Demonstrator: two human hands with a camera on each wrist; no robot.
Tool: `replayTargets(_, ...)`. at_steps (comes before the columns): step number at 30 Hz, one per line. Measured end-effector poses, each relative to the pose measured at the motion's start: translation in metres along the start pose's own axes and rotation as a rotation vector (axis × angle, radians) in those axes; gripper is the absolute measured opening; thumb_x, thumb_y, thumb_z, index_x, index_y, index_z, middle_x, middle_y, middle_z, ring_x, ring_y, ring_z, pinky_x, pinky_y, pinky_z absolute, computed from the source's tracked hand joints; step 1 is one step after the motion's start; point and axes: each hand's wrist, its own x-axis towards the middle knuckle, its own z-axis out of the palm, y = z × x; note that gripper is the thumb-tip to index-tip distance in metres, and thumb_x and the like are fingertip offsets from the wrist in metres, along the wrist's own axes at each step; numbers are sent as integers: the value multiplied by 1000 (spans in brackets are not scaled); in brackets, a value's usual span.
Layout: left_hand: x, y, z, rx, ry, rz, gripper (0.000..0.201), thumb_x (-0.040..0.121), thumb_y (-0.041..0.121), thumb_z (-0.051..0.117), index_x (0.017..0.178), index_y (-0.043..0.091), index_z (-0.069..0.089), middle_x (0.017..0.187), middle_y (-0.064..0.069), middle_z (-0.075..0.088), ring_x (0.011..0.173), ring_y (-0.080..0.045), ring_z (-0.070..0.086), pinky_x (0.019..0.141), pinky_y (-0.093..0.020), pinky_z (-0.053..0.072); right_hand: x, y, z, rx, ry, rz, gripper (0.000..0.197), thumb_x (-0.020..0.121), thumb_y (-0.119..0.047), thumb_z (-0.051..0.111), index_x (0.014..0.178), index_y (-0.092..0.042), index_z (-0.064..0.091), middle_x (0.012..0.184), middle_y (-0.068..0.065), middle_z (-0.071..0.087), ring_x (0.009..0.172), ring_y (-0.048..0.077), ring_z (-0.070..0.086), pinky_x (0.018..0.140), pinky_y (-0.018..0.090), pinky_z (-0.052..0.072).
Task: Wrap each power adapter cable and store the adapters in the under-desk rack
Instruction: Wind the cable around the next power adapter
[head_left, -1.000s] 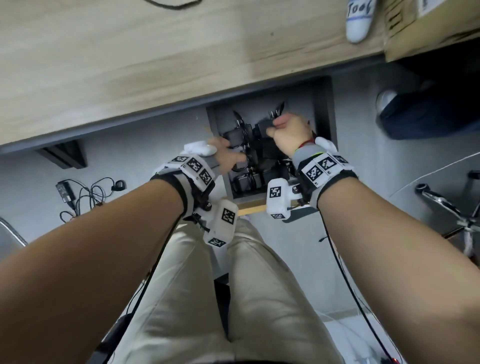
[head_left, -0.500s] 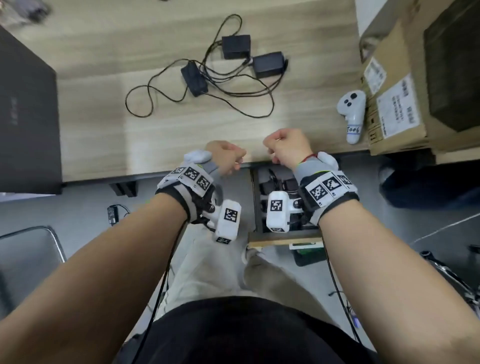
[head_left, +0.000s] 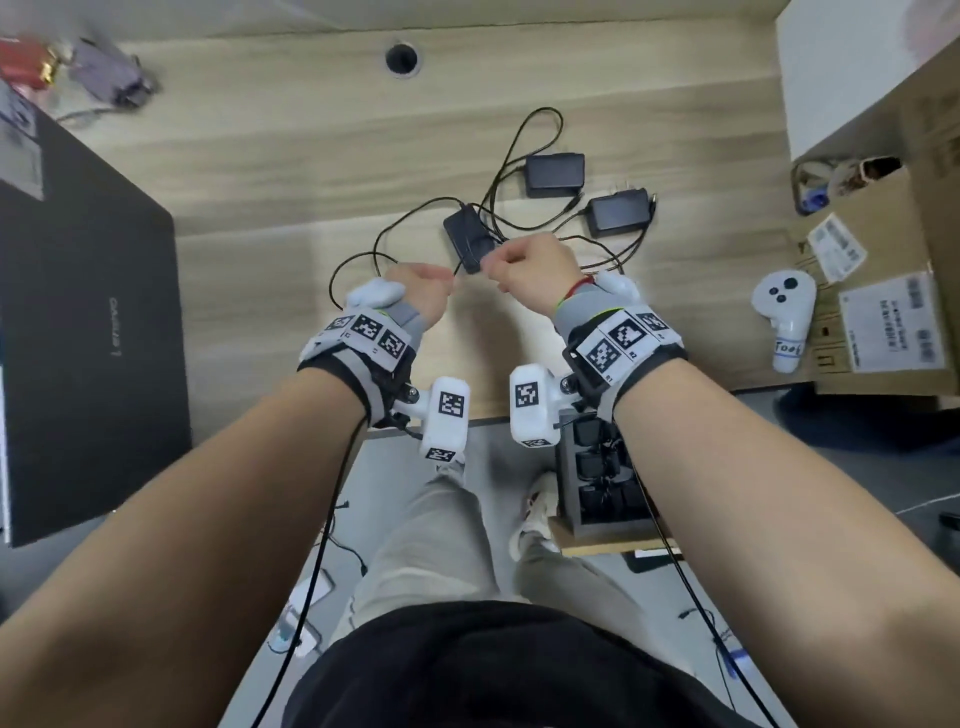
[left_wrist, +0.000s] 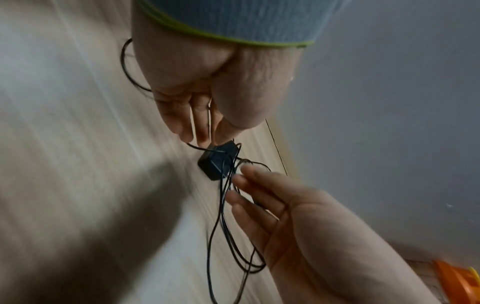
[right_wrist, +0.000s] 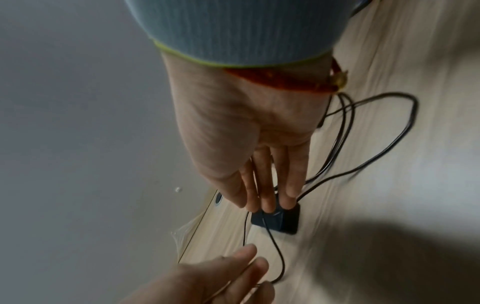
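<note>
**Inspector:** Position of the hands?

**Recorder:** Both are over the near half of the desk (head_left: 249, 176), a small gap between them. The left hand (head_left: 418, 293) is left of the nearest adapter (head_left: 467, 241). The right hand (head_left: 535, 275) is just right of it.

**Inspector:** Grip?

**Recorder:** The right hand's fingers (right_wrist: 267, 197) are straight and close together, tips at the adapter's near edge. Contact looks likely, but the blur prevents confirmation. Nothing is clasped. On the left hand, the thumb lies alongside straight fingers and a black cable (left_wrist: 221, 197) runs up to them. Whether that cable is pinched, I cannot tell.

**Inspector:** The task items?

**Recorder:** Three black adapters lie on the desk. Besides the nearest one, a second adapter (head_left: 555, 174) lies farther back and a third adapter (head_left: 618, 210) sits right of centre, prongs visible. Their cables are unwrapped, looped and crossing over one another between the three bodies. The rack (head_left: 566, 488) stands on the floor below the desk edge, under the right forearm, with dark adapters already in its compartments.

**Inspector:** Surroundings?

**Recorder:** A flat black case (head_left: 88, 312) on the left of the desk. On the right, a white controller (head_left: 782, 312) just beside a cardboard box (head_left: 883, 332).
</note>
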Motion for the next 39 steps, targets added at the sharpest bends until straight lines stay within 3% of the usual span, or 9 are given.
replayTargets(5,51,12,-17,18,-2,28,22,90,15,61,109,21,69,102,-8,69,69,-11,56,59,-16,44,41,-31,28,-93,-57,-14,29,92,-26,57,118,-26,69,111,-4,70,105,15,61,94,22,44)
replayTargets(8,70,22,-18,72,-83,58,37,91,3,54,126,11,61,122,-13,65,86,-16,55,63,-15,43,54,-30,28,-218,13,21,25,90,-25,58,113,-26,68,115,0,68,115,23,58,89,24,42)
replayTargets(11,87,30,-16,101,-152,41,46,90,1,57,134,11,53,105,-10,65,83,-16,56,59,-14,45,66,-22,26,-316,109,130,36,87,-29,61,121,-18,62,121,8,63,112,31,58,89,32,46)
replayTargets(15,98,39,-2,128,-221,-14,44,83,17,67,125,14,55,110,-16,66,99,-28,66,91,-38,54,76,-12,28,-410,54,239,54,81,-46,68,127,-19,58,125,9,47,100,33,59,89,38,49)
replayTargets(17,107,40,5,121,-254,-39,52,77,27,72,123,8,57,108,-15,67,102,-33,67,92,-46,54,80,-11,31,-410,19,268,58,79,-44,71,131,-24,54,123,7,39,94,33,60,92,39,51)
replayTargets(21,118,36,7,27,-331,-102,40,82,31,74,112,7,66,95,-12,70,92,-31,69,92,-39,54,85,-10,31,-342,41,255,58,75,-32,77,129,-28,57,115,4,33,84,29,58,92,34,51)
replayTargets(26,114,31,1,106,-274,-64,49,79,29,78,117,3,62,112,-18,69,105,-32,67,95,-44,53,78,-3,30,-303,30,192,62,76,-8,72,133,-25,56,122,7,36,102,28,58,93,22,43)
replayTargets(31,94,33,-1,178,-251,11,25,85,33,73,96,11,67,80,-6,66,79,-26,61,87,-38,53,64,11,28,-222,82,169,57,78,1,65,130,-22,56,131,11,41,107,25,57,96,22,42)
replayTargets(39,12,72,-65,-332,-200,-71,28,99,29,55,117,8,56,109,-12,67,89,-27,67,72,-43,58,29,-10,-5,-150,59,122,66,77,-17,75,137,-28,50,137,11,45,112,28,57,90,31,48)
